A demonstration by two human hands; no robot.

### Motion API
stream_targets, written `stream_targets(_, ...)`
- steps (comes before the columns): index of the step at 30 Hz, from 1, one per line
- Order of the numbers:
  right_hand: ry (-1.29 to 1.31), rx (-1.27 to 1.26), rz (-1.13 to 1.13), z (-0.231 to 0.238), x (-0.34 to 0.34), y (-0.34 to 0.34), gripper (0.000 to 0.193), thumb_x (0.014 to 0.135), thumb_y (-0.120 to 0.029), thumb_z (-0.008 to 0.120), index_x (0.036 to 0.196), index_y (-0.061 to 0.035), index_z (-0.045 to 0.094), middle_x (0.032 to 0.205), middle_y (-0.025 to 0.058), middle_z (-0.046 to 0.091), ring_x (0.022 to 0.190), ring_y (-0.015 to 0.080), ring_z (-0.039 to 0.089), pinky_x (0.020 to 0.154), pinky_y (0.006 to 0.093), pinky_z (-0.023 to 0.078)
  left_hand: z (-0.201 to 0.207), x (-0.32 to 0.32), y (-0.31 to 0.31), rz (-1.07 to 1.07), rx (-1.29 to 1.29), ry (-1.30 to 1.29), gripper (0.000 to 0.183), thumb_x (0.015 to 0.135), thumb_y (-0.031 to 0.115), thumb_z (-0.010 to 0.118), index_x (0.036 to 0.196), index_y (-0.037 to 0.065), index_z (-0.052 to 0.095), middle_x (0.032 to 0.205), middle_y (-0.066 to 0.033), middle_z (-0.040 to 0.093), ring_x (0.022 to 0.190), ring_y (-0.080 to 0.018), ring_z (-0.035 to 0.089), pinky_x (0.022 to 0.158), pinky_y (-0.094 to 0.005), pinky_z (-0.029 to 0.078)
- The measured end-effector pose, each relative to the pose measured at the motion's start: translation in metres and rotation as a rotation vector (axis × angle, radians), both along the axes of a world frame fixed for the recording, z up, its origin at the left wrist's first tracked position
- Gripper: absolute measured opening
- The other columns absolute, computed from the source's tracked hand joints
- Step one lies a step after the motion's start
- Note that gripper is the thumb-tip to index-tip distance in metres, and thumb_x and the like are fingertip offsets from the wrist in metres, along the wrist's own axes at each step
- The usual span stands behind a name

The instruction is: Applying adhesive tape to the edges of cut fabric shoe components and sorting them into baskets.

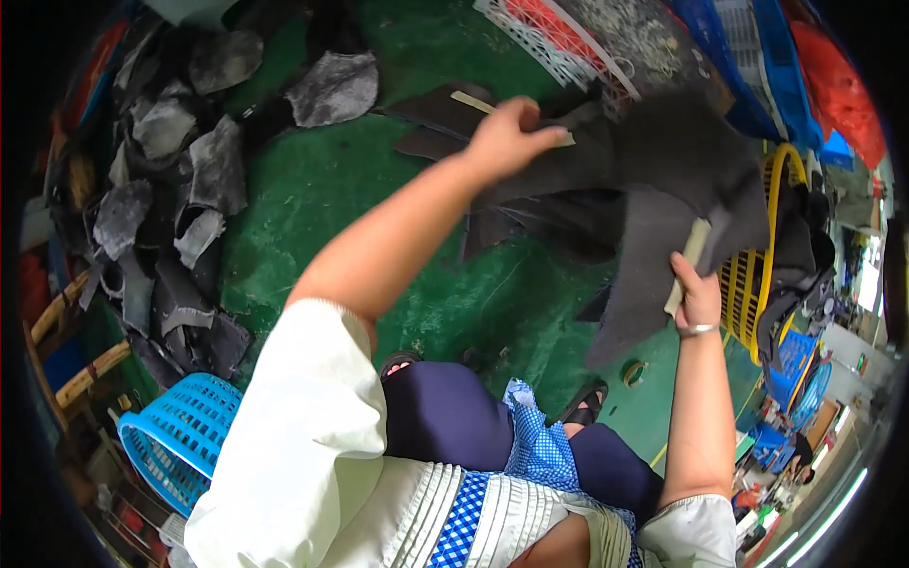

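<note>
My right hand (699, 301) is closed on a dark grey fabric piece (636, 256), its thumb lying along a beige strip (693, 251) near the edge. The piece hangs down and spreads to the left. My left hand (514, 140) reaches forward over more dark fabric pieces (554, 170), thumb and fingers apart and somewhat blurred. Under it runs another pale strip (471, 101), showing on both sides of the hand. Whether the left fingers touch the cloth is hard to see. Several dark layers overlap between my hands.
Grey-black scraps (218, 170) are heaped on the green floor (294, 237) at left. A blue plastic basket (185, 426) stands lower left, a yellow basket (743, 293) with dark pieces at right. A white crate (544, 43) is at the far side. A tape roll (635, 373) lies near my foot.
</note>
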State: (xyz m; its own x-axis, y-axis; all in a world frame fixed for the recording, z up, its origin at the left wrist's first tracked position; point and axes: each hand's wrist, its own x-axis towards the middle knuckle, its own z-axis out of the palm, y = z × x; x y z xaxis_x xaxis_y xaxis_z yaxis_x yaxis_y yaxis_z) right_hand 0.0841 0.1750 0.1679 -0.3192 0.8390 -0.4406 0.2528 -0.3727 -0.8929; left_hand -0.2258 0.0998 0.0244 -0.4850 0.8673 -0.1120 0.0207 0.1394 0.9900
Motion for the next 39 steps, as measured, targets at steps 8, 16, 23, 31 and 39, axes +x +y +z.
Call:
stream_targets(8,0.253,-0.542,-0.614,-0.144,0.162,-0.13,0.025,0.091,-0.02,0.064,0.114,-0.0106,0.057,0.103,0.0062,0.063,0.1,0.0233,0.063,0.089,0.0407,0.052,-0.094,-0.021,0.077,-0.674,-0.529,0.554,0.143,0.044,0.068,0.082,0.149,-0.003,0.016,0.152,-0.0243,0.025,0.142,-0.0345,0.025,0.115,-0.0395,0.027)
stream_targets(16,0.45,-0.834,-0.602,-0.231,0.089,-0.131,0.039,0.085,-0.011,0.071,0.118,-0.0023,0.053,0.114,0.0103,0.059,0.106,0.025,0.058,0.095,0.0405,0.048,-0.093,0.088,0.02,-0.722,-0.715,0.526,0.125,0.047,0.069,0.08,0.137,-0.006,0.037,0.13,-0.0255,0.054,0.12,-0.0361,0.053,0.107,-0.0406,0.036)
stream_targets(23,0.57,-0.983,-0.464,-0.249,0.094,-0.125,0.033,0.076,-0.012,0.078,0.104,-0.0072,0.062,0.103,0.0073,0.065,0.098,0.024,0.061,0.09,0.0403,0.049,-0.109,0.14,-0.042,-0.529,-0.581,0.484,0.108,0.052,0.065,0.082,0.127,-0.005,0.05,0.126,-0.0245,0.049,0.126,-0.0376,0.043,0.109,-0.0405,0.034)
stream_targets(31,0.718,-1.031,-0.373,-0.215,0.07,-0.105,0.053,0.083,-0.038,0.066,0.121,-0.0023,0.058,0.118,0.0134,0.064,0.108,0.0289,0.06,0.098,0.042,0.045,-0.057,0.153,-0.046,-0.161,-0.855,-1.106,0.069,0.078,0.046,0.076,0.125,0.0,0.055,0.12,-0.0141,0.062,0.112,-0.0224,0.058,0.093,-0.0354,0.049)
stream_targets(39,0.891,-1.14,-0.218,-0.141,0.114,-0.118,0.048,0.082,-0.034,0.064,0.115,0.0005,0.061,0.111,0.0157,0.067,0.102,0.0295,0.064,0.095,0.0413,0.049,-0.015,0.214,-0.103,-0.051,-0.503,-1.272,0.089,0.079,0.065,0.062,0.141,0.004,0.043,0.141,-0.0137,0.049,0.128,-0.0296,0.047,0.111,-0.0391,0.032)
